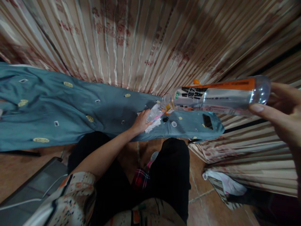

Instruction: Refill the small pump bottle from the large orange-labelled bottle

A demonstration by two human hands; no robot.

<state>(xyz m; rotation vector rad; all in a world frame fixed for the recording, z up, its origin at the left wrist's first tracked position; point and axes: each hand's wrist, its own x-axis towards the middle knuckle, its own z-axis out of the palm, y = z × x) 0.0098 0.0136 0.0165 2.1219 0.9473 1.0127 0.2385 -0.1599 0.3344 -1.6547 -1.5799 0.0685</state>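
Note:
My right hand (281,114) grips the base of a clear plastic bottle (218,95) with an orange and black label. The bottle lies tipped sideways, its open mouth pointing left at a small clear cup (154,113). My left hand (141,121) holds that cup on the blue-grey sheet (70,110), with a pink stick in or beside it. A white lacy cloth (154,125) lies under the cup. A white bottle cap (174,124) and a small black object (165,119) rest on the sheet just right of the cup.
A dark phone (207,121) lies on the sheet near its right end. A striped floral curtain (145,40) hangs behind. My legs in black trousers (169,175) are below, over a tiled floor. A grey case (35,188) sits at lower left, white fabric (225,183) at lower right.

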